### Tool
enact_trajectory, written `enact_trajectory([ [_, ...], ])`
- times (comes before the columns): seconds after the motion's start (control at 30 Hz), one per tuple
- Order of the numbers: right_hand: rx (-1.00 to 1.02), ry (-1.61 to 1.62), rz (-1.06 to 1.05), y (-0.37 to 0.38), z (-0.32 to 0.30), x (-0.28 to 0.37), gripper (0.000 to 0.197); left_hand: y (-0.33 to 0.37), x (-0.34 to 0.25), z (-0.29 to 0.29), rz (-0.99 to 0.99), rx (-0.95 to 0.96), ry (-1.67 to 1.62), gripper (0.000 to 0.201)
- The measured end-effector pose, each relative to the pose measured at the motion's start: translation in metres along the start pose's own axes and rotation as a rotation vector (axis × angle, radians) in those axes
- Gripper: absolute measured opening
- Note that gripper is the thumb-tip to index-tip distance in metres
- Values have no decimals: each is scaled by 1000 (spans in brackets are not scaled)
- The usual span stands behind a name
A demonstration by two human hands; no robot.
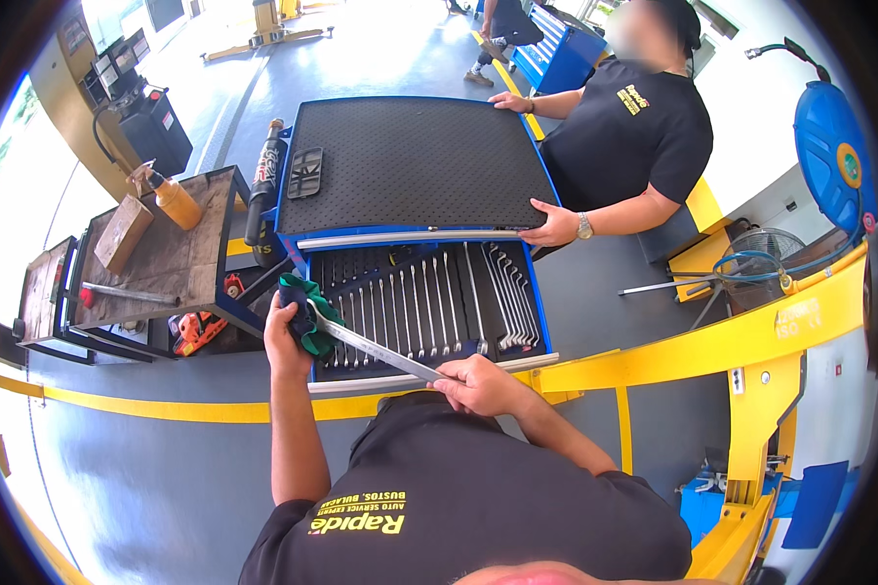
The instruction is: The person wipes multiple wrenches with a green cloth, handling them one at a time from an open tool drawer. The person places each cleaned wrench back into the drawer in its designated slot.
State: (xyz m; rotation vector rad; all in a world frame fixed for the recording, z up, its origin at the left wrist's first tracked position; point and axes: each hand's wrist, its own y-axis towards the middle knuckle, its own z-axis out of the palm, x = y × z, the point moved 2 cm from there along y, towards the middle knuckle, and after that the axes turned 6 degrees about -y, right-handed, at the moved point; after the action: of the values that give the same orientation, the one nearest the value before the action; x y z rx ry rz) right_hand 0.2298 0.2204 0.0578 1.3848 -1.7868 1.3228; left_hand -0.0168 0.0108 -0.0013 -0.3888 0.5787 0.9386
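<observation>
My left hand [285,343] is closed around a green and dark cloth [308,314], which is bunched over one end of a long silver wrench [380,352]. The wrench's other end sits pinched in the fingers of my right hand [482,384]. It slants across the front of an open drawer [434,370], so both of its ends are hidden. Inside that drawer, several combination wrenches [427,302] lie side by side in dark foam, with a group of offset wrenches [513,297] at the right.
Above the drawer, the blue tool cabinet has a black ribbed top [415,161] with a small black tray [305,173] on it. A co-worker [624,136] rests both hands on its right side. A spray bottle [178,203] stands on the left cart [117,283]. A yellow lift arm [712,336] crosses the right.
</observation>
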Motion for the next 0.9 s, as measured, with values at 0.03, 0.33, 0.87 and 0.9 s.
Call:
enact_trajectory([
  [0.03,0,7,0,0,-1,1,25,-1,0,3,26,-31,31,30],
  [0.33,7,62,-17,-4,-1,9,24,-1,6,-2,191,-90,125,13],
  [0.87,-4,-248,-213,24,24,58,26,8,-28,-23,302,-583,69,23],
  [0.9,-23,-206,-232,31,29,63,26,9,-32,-15,358,-594,86,27],
])
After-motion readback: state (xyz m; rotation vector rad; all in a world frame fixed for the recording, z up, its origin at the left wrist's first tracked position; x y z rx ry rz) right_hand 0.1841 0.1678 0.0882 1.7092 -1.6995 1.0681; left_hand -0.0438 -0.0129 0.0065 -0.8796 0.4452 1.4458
